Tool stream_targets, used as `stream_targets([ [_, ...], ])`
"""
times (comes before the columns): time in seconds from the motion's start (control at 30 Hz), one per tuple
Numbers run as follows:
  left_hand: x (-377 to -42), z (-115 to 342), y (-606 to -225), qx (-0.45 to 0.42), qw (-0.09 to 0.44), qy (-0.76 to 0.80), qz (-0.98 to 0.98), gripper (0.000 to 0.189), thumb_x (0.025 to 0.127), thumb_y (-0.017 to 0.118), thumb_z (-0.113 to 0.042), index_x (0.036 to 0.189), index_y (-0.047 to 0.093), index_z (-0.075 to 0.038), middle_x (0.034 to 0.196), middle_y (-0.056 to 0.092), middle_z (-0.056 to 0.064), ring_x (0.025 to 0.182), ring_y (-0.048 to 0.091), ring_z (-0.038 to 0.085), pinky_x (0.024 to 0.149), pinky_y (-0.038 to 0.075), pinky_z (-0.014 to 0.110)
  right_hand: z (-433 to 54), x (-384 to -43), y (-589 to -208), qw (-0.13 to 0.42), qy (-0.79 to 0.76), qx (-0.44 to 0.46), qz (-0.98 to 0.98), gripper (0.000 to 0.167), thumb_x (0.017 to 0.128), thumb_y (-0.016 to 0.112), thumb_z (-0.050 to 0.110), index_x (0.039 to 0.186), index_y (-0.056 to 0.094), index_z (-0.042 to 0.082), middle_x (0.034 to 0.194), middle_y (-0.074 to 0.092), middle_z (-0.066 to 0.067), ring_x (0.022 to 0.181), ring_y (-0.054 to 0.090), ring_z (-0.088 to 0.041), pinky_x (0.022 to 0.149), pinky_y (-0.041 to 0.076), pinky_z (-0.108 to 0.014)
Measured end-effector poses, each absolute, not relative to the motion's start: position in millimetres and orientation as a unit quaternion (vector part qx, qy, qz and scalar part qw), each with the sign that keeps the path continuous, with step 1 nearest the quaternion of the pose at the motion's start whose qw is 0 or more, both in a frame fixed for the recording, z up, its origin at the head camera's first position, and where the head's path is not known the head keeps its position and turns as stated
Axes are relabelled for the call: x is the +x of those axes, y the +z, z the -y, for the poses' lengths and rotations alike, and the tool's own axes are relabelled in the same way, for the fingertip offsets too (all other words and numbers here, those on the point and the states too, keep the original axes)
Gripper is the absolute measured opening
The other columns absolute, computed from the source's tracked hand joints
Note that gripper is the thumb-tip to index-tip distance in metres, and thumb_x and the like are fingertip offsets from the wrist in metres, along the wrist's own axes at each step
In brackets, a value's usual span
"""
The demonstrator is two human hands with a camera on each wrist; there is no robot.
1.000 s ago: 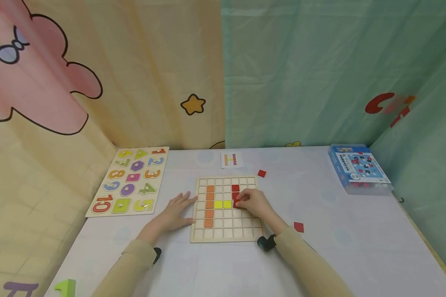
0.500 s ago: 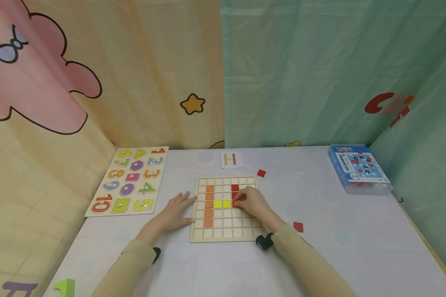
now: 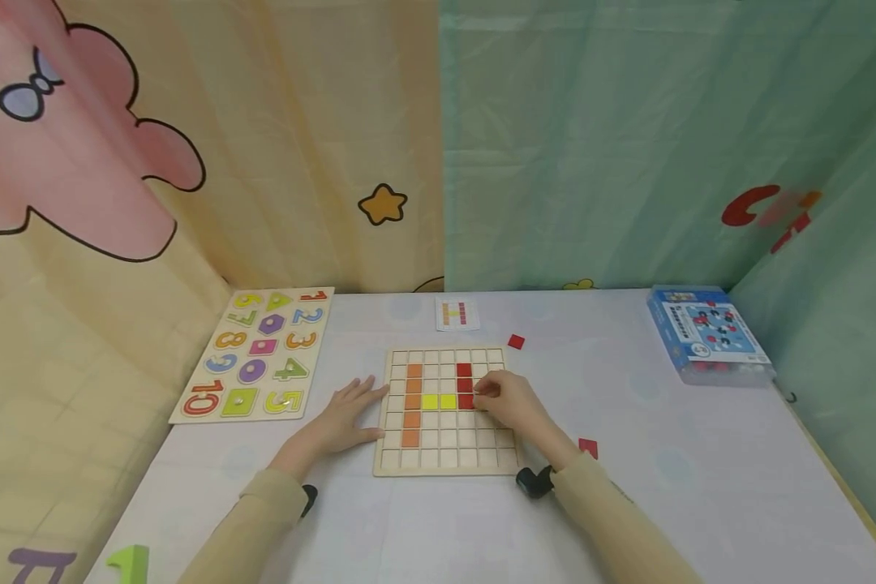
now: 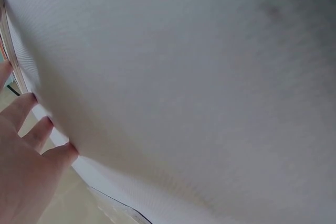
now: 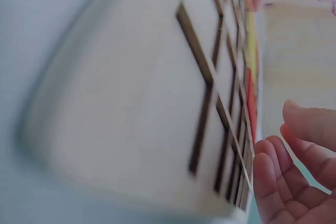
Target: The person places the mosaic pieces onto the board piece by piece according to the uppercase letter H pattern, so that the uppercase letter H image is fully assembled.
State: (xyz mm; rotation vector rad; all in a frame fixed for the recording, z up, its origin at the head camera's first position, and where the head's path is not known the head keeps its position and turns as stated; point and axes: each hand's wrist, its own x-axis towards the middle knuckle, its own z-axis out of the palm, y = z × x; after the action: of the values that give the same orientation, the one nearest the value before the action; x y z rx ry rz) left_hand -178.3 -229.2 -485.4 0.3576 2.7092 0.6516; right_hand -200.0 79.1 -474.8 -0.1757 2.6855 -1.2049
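A wooden grid board [image 3: 438,471] lies on the white table. It holds a column of orange tiles [image 3: 412,419], two yellow tiles [image 3: 439,402] and a column of three red tiles [image 3: 465,385]. My left hand [image 3: 341,420] rests with spread fingers along the board's left edge, thumb and index finger touching it. Just right of the lowest red tile [image 3: 465,401] is my right hand [image 3: 513,401], its fingers loosely curled. In the right wrist view the thumb [image 5: 310,124] stands apart from the other fingers, with nothing visible between them.
One loose red tile [image 3: 516,341] lies beyond the board's far right corner, another [image 3: 588,448] beside the right forearm. A small pattern card [image 3: 457,315] is behind the board. A number puzzle [image 3: 255,357] lies left, a blue box [image 3: 708,334] far right, a green numeral [image 3: 131,562] front left.
My right hand has let go of the lowest red tile and moved slightly to the right. That tile now lies in the column below the other two. The left hand keeps its place.
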Motion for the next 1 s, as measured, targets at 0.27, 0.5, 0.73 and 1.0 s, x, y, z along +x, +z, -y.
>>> stream_targets([
  [0.27, -180, 227, -482, 0.127, 0.175, 0.223, -0.95, 0.079, 0.087, 0.073, -0.038, 0.154, 0.035, -0.021, 0.165, 0.016, 0.012, 0.153, 0.006, 0.039, 0.123, 0.007, 0.059, -147, -176, -466, 0.082, -0.407, -0.028, -0.909, 0.019, 0.09, 0.072, 0.018, 0.107, 0.07, 0.009, 0.1, 0.071, -0.005, 0.094, 0.065, -0.02, 0.082, 0.058, -0.036],
  [0.5, -180, 228, -480, 0.125, 0.178, 0.22, -0.951, 0.079, 0.087, 0.074, -0.038, 0.154, 0.035, -0.021, 0.165, 0.016, 0.012, 0.153, 0.006, 0.039, 0.123, 0.007, 0.059, -199, -156, -471, 0.086, -0.4, 0.001, -0.913, 0.027, 0.09, 0.073, 0.024, 0.111, 0.069, 0.008, 0.105, 0.071, -0.008, 0.094, 0.064, -0.021, 0.079, 0.059, -0.032],
  [0.73, -179, 228, -483, 0.124, 0.17, 0.224, -0.951, 0.079, 0.087, 0.074, -0.037, 0.154, 0.036, -0.019, 0.165, 0.017, 0.014, 0.152, 0.007, 0.04, 0.122, 0.008, 0.061, -229, -148, -469, 0.096, -0.406, -0.018, -0.909, 0.034, 0.088, 0.074, 0.027, 0.114, 0.068, 0.006, 0.105, 0.07, -0.008, 0.096, 0.064, -0.021, 0.079, 0.054, -0.027],
  [1.0, -179, 229, -484, 0.124, 0.17, 0.23, -0.95, 0.079, 0.086, 0.075, -0.036, 0.153, 0.036, -0.02, 0.165, 0.017, 0.013, 0.153, 0.007, 0.04, 0.123, 0.007, 0.06, -234, -142, -471, 0.109, -0.4, -0.036, -0.909, 0.041, 0.082, 0.08, 0.025, 0.114, 0.067, 0.003, 0.108, 0.071, -0.014, 0.096, 0.065, -0.025, 0.077, 0.055, -0.03],
])
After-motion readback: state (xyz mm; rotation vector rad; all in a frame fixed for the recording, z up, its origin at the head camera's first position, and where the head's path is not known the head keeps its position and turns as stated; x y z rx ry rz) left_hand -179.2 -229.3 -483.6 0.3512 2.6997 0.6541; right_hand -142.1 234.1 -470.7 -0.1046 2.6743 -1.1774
